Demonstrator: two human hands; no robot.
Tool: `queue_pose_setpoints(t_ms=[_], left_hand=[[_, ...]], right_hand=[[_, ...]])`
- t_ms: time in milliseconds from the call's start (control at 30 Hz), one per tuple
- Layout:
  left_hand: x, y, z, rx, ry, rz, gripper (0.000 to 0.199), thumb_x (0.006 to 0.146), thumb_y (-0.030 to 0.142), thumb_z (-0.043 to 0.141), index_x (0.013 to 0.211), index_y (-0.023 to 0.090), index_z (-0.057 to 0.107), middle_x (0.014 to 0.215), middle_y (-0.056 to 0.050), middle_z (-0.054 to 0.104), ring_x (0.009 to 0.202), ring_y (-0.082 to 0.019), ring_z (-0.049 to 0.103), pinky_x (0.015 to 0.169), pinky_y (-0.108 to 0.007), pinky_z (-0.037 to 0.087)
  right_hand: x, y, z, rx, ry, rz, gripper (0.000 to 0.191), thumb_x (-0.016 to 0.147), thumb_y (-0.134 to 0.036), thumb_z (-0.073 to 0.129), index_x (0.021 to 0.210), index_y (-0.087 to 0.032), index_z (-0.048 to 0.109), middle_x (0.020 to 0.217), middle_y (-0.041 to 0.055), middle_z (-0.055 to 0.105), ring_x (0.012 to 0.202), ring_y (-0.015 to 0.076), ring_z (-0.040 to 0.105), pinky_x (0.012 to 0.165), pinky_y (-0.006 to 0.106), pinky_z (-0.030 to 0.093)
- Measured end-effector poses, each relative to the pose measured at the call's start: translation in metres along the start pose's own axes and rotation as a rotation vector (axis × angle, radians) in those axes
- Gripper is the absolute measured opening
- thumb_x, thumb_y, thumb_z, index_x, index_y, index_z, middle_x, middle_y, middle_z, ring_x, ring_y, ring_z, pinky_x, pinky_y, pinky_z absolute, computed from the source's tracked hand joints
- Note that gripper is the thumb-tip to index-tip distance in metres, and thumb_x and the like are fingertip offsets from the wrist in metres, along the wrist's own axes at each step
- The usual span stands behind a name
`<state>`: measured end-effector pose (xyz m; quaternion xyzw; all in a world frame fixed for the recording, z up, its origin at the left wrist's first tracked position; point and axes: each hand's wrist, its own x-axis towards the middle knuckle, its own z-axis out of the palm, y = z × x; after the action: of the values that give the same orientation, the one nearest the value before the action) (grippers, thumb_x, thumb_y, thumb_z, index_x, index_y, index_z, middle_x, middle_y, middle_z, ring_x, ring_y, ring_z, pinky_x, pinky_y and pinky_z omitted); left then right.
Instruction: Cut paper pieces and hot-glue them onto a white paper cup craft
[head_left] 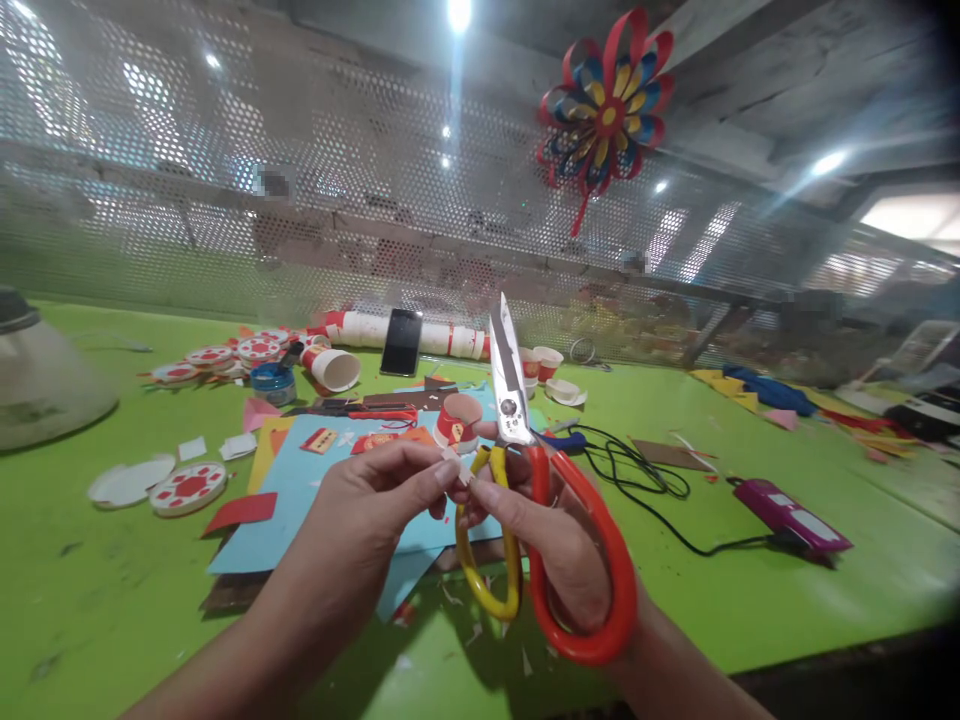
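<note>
Behind the bright green surface (135, 570) rises a perforated metal screen (315, 150). At the left lies a round white disc with red petal shapes (189, 488), and next come light blue paper sheets (277, 500), partly under the wrist of the left hand (352, 510). That hand reaches in from the lower left, palm inward, its thumb and forefinger pinched on a small white paper piece (463, 468), held above the sheets in front of a red and white paper cup (456, 418). A light pinch at the very edge would probably suit so small a piece, leaving its middle uncreased, with the fingers well away from the blades. The large metal scissors with one yellow and one red handle (511, 410) point upward, apparently closed. The right hand (566, 550) comes from the lower right, wrist bent inward, carrying them by the red loop, its thumb extended to the paper. Farther right lies a purple corded device (791, 515).
</note>
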<state>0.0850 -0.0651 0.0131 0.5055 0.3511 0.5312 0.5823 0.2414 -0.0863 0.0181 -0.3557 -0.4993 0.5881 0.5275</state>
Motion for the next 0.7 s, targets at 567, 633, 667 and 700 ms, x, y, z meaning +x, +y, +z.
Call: queue_pose_setpoints(t_ms=[567, 633, 667, 700], left_hand=[[-0.0036, 0.0043, 0.002, -0.024, -0.084, 0.049, 0.008, 0.078, 0.024, 0.068, 0.072, 0.021, 0.071, 0.069, 0.002, 0.067, 0.068, -0.01, 0.058, 0.066, -0.02, 0.045], [-0.0033, 0.0043, 0.0014, -0.039, -0.083, 0.03, 0.008, 0.078, 0.024, 0.068, 0.072, 0.02, 0.071, 0.07, 0.002, 0.067, 0.069, -0.01, 0.058, 0.068, -0.02, 0.044], [-0.0031, 0.0045, 0.0011, -0.043, -0.075, 0.019, 0.008, 0.078, 0.024, 0.068, 0.072, 0.02, 0.07, 0.07, 0.002, 0.066, 0.069, -0.01, 0.058, 0.069, -0.02, 0.044], [-0.0029, 0.0047, 0.0009, -0.053, -0.065, 0.012, 0.008, 0.077, 0.024, 0.069, 0.072, 0.019, 0.07, 0.07, 0.002, 0.066, 0.069, -0.01, 0.057, 0.069, -0.02, 0.044]], right_hand=[[0.0017, -0.002, 0.0084, 0.068, -0.008, 0.021, 0.046, 0.081, -0.03, 0.067, 0.124, -0.027, 0.051, 0.083, 0.0, 0.064, 0.077, 0.015, 0.062, 0.073, 0.033, 0.052], [0.0034, 0.0009, 0.0078, 0.124, 0.009, 0.06, 0.047, 0.083, -0.033, 0.065, 0.126, -0.028, 0.049, 0.079, -0.0003, 0.063, 0.07, 0.0142, 0.061, 0.06, 0.028, 0.051], [0.0043, 0.0025, 0.0073, 0.154, 0.019, 0.089, 0.046, 0.083, -0.035, 0.063, 0.126, -0.029, 0.048, 0.075, -0.0012, 0.062, 0.066, 0.0133, 0.059, 0.054, 0.026, 0.05], [0.0052, 0.004, 0.0068, 0.181, 0.026, 0.119, 0.044, 0.084, -0.037, 0.062, 0.125, -0.028, 0.049, 0.071, -0.0022, 0.06, 0.061, 0.0124, 0.058, 0.05, 0.024, 0.048]])
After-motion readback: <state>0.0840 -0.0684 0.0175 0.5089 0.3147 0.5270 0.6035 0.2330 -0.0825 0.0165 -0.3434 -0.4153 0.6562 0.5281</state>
